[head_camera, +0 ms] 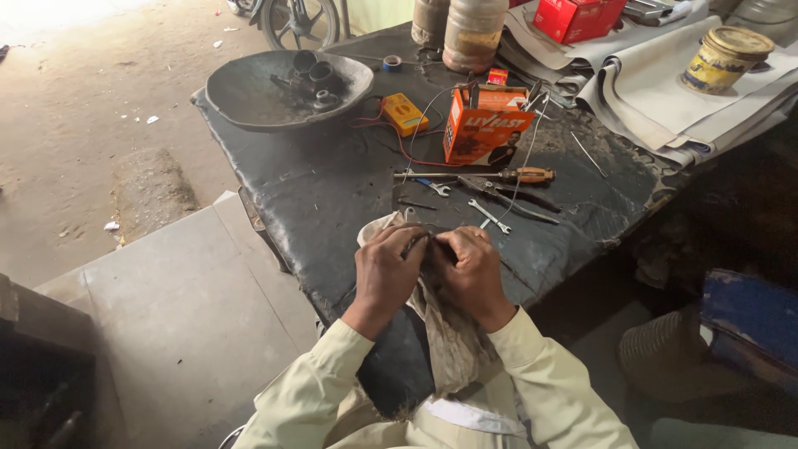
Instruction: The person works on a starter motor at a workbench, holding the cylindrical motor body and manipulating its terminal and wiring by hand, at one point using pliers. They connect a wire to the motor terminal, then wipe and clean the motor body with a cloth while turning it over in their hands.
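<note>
Left hand: your left hand [384, 270] sits at the near edge of the bench [332, 191], fingers curled tight on a small dark part [416, 244].
Right hand: your right hand [471, 268] touches the left one, fingers closed on the same part and the rag [445, 333].
Rag: grimy, under both hands, hanging off the bench edge toward you.
Tools: a screwdriver [499, 175], pliers [499, 193] and spanner [489, 215] lie just beyond your hands.
Box: an orange box [482, 125] stands beyond the tools.
Bowl: a dark bowl [249, 91] sits at the bench's far left corner.
</note>
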